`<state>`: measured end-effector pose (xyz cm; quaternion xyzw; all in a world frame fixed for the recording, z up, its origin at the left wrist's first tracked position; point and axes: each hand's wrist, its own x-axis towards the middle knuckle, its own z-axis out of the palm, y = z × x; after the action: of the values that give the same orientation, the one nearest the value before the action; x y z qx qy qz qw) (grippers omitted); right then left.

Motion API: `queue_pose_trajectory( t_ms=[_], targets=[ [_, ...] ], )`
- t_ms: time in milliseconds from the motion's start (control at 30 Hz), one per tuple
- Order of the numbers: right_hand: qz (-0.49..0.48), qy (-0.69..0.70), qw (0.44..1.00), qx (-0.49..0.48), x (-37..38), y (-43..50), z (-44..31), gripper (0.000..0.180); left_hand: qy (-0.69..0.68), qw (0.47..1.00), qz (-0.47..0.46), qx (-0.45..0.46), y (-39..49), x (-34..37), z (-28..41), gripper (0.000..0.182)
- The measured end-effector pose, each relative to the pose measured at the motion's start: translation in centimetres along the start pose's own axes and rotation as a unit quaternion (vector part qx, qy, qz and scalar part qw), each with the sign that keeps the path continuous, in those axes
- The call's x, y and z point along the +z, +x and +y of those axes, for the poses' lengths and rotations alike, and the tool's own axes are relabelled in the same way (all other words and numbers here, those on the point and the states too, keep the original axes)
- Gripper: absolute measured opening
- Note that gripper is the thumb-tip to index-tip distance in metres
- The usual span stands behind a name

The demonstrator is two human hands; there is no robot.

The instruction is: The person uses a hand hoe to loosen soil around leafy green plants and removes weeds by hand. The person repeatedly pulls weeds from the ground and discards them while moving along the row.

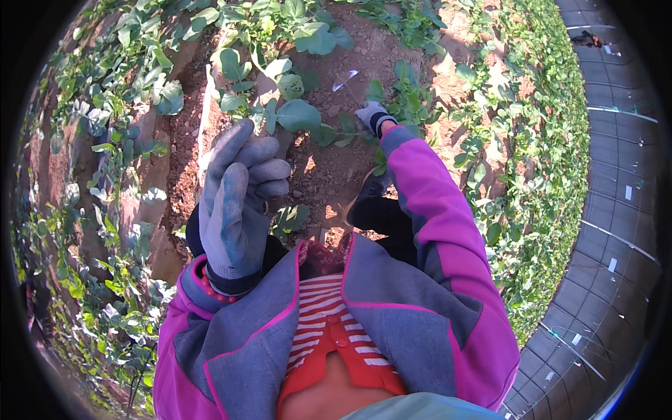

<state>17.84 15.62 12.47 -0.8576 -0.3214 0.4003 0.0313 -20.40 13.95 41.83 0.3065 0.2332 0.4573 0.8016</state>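
My left hand [236,205], in a grey work glove with bluish stains, is raised in front of my chest on the left. Its palm is partly turned to view, its fingers are loosely bent, and nothing shows in it. My right hand [370,116], also gloved, reaches down near the soil. Its fingers are closed around the thin shaft of a small hand tool [345,81] with a shiny, narrow metal head; most of the handle is hidden. Beside the right hand stands a leafy green plant [409,102]. Broad-leaved seedlings [298,115] grow between the two hands.
Rows of leafy plants [131,105] cover the left side, with brown soil [367,39] between rows. A dense green row [556,147] runs along the right. Beyond it curves dark gridded ground fabric [614,210] crossed by pale rods. My shoe [367,191] rests on the soil.
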Motion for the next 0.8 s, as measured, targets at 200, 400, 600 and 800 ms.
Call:
queue_pose_trajectory(
  t_ms=[200, 400, 600, 800],
  targets=[
    [0.029, -0.062, 0.997, -0.018, 2.2, 1.5, -4.1, 0.050, 0.013, 0.998, 0.063, 0.020, 0.3, -1.4, 0.0, 0.055],
    [0.138, -0.084, 0.987, 0.023, 1.2, 8.7, -6.7, 0.049, 0.051, 0.993, 0.105, 0.013, 1.1, -2.1, -0.6, 0.063],
    [0.152, -0.054, 0.987, 0.030, 1.8, 11.7, -6.9, 0.055, 0.094, 0.988, 0.124, 0.003, 1.7, -2.0, -1.0, 0.062],
    [0.082, -0.067, 0.994, 0.024, 7.9, 7.1, -4.5, 0.057, 0.078, 0.992, 0.103, -0.012, 2.6, -1.2, -1.6, 0.061]
  ],
)
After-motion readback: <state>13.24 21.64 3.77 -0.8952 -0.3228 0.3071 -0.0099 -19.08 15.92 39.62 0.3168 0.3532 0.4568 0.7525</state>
